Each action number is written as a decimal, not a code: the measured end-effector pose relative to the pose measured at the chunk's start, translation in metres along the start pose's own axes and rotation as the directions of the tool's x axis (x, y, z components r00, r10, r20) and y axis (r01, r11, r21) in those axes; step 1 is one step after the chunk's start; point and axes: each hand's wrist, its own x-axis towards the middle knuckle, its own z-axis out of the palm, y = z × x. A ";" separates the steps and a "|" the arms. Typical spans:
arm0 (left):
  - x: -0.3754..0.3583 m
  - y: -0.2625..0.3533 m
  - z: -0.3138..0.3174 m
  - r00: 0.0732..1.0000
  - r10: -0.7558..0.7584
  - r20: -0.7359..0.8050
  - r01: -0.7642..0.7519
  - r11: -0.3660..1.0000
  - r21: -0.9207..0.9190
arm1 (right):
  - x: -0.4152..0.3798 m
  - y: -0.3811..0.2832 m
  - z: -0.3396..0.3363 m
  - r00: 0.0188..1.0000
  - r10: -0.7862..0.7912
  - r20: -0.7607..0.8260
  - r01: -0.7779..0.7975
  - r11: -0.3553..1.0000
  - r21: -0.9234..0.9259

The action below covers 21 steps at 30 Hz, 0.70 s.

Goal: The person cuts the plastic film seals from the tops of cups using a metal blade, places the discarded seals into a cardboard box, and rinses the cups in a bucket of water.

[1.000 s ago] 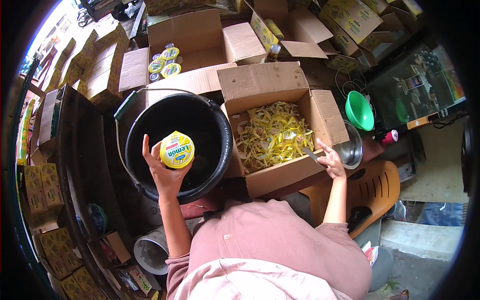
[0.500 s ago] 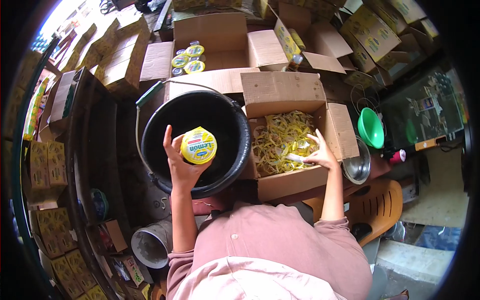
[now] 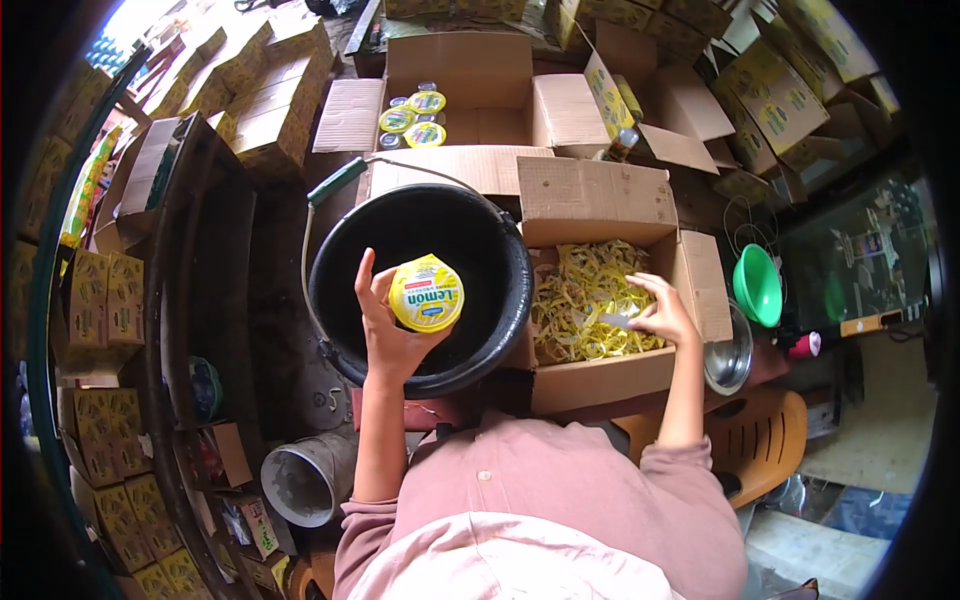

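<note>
My left hand [image 3: 390, 335] grips a plastic cup with a yellow lid marked "Lemon" [image 3: 427, 292], thumb and fingers round its side, lid facing up at me. The cup is over the mouth of a black bucket [image 3: 520, 290]. Over a cardboard box [image 3: 600, 385] of yellow plastic strips [image 3: 590, 285], my right hand [image 3: 668, 315] pinches a thin, pale grey flat piece [image 3: 616, 320] that points left. I cannot tell what kind of thing this piece is.
Behind the bucket, an open carton [image 3: 460, 60] holds several yellow-lidded cups [image 3: 426, 134]. A green bowl [image 3: 757, 285] and a metal bowl [image 3: 728, 350] stand right of the strip box. Stacked cartons [image 3: 100, 300] line the left side; a grey bucket [image 3: 300, 485] lies lower left.
The whole view has shifted, so most things appear farther right. The cup stays in my left hand over the bucket, its lid turned slightly; my right hand keeps its pinch over the strips.
</note>
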 end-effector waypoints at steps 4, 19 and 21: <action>-0.002 -0.001 0.001 1.000 -0.014 0.016 0.014 1.000 -0.023 | 0.005 -0.069 0.003 0.968 0.173 -0.184 -0.067 0.879 0.473; -0.001 -0.002 0.002 0.997 -0.039 0.068 0.048 0.988 -0.144 | 0.051 -0.223 0.086 0.705 -0.709 0.012 0.706 0.699 -0.114; -0.001 -0.003 0.002 0.997 -0.042 0.063 0.051 0.988 -0.145 | 0.051 -0.226 0.087 0.720 -0.691 0.064 0.694 0.713 -0.099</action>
